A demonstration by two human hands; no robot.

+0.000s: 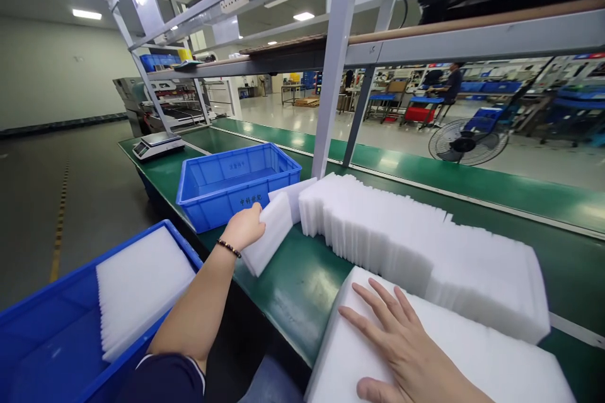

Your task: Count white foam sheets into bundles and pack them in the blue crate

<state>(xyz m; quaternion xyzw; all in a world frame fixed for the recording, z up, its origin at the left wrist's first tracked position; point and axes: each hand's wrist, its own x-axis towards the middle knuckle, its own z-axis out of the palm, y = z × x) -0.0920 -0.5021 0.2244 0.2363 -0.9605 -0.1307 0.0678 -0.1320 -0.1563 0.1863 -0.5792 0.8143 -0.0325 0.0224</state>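
My left hand [243, 227] is closed on the upper edge of a white foam sheet [271, 234], which stands tilted on the green bench. Whether it is one sheet or a few together I cannot tell. My right hand [394, 340] lies with fingers spread on top of a block of white foam sheets [463, 352] near the front edge. Behind that block, a long row of upright white foam sheets [378, 220] runs to the right. Another thin white sheet [297, 198] leans between the row's left end and a blue crate.
The blue crate [222, 201] sits on the green bench [288, 283]. At lower left, another blue crate [28, 327] holds a stack of foam sheets [144, 283]. A scale [158, 145] stands at the far end. A white post [331, 75] rises behind; a fan [466, 141] stands beyond.
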